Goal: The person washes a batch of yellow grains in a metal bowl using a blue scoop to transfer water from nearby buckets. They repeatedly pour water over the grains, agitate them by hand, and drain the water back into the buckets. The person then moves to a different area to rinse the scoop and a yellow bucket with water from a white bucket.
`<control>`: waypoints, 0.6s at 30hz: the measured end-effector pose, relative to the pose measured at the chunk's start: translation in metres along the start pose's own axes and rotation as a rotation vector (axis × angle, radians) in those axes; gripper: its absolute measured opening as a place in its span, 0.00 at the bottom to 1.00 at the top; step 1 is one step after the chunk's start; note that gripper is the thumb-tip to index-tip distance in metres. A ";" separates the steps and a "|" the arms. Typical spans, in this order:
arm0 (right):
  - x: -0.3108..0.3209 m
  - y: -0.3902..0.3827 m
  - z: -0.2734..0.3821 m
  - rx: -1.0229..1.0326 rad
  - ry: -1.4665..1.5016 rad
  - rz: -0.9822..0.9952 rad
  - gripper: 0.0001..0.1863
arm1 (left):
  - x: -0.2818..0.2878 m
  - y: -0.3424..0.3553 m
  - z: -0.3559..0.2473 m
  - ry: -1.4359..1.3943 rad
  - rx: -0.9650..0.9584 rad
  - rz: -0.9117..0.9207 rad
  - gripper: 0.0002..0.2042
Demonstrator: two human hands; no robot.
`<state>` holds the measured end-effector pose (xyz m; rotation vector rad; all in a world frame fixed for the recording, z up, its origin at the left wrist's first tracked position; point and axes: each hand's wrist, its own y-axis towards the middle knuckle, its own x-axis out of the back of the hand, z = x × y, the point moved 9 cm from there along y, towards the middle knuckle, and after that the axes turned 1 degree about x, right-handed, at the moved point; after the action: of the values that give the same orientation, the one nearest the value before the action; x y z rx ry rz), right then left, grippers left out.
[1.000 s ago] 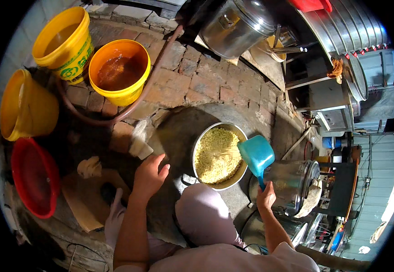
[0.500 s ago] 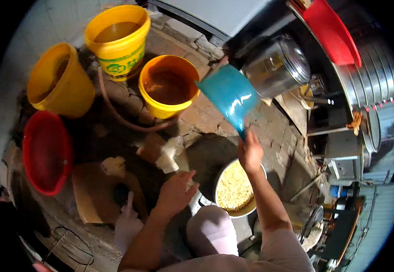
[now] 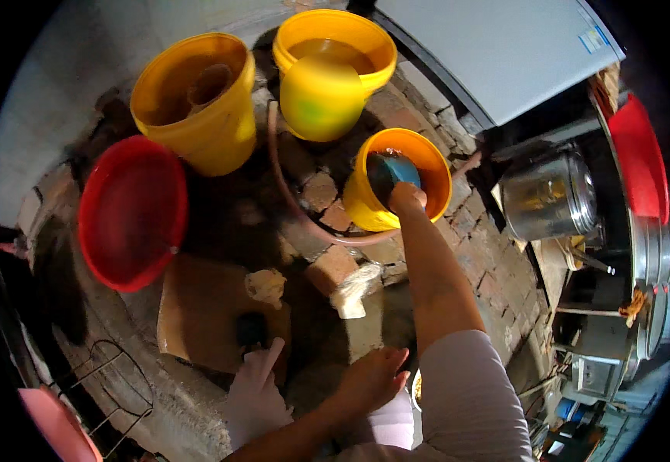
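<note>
My right hand (image 3: pixel 408 199) grips the handle of a blue plastic scoop (image 3: pixel 400 171), whose head is down inside a yellow bucket (image 3: pixel 362 208) of liquid. My left hand (image 3: pixel 381 376) is raised above my knee, holding nothing, with thumb and fingers a little apart. A pot of pale yellow grains (image 3: pixel 417 389) barely shows beside my right arm, which hides most of it. Two other yellow buckets (image 3: pixel 319 100) (image 3: pixel 223 146) stand behind, one holding liquid.
Left are a red basin (image 3: pixel 130 208) and cardboard (image 3: pixel 196 300) by my foot. A pinkish hose (image 3: pixel 285 185) curves around the bucket; crumpled pale material (image 3: pixel 354 289) lies below it. A wire stand (image 3: pixel 123 362) is lower left. Steel pots (image 3: pixel 543 192) and a white appliance (image 3: pixel 489 46) line the right and back.
My right hand has carried the scoop from the pot of grains forward into the yellow bucket. My left hand has moved right and down. The view has swung toward the buckets.
</note>
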<state>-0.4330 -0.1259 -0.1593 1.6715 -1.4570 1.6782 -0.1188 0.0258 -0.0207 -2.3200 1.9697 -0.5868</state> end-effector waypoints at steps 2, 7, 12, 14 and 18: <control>-0.024 0.014 0.013 0.113 0.087 0.124 0.18 | 0.007 -0.006 0.005 0.010 0.029 0.058 0.17; -0.060 0.042 0.021 0.253 0.366 0.161 0.12 | 0.022 -0.016 0.013 0.022 0.080 0.050 0.20; -0.089 0.097 -0.108 -0.043 0.933 0.170 0.17 | 0.002 -0.005 -0.009 -0.009 -0.056 0.038 0.20; -0.082 0.052 -0.042 -0.027 1.071 0.209 0.20 | 0.000 -0.010 0.009 0.071 -0.011 -0.019 0.20; -0.045 -0.002 -0.065 -0.178 1.261 0.205 0.22 | -0.007 -0.006 -0.007 0.070 -0.015 0.004 0.18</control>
<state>-0.4540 -0.0536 -0.1832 0.1482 -1.0246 1.9796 -0.1166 0.0352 -0.0141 -2.3345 2.0145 -0.6651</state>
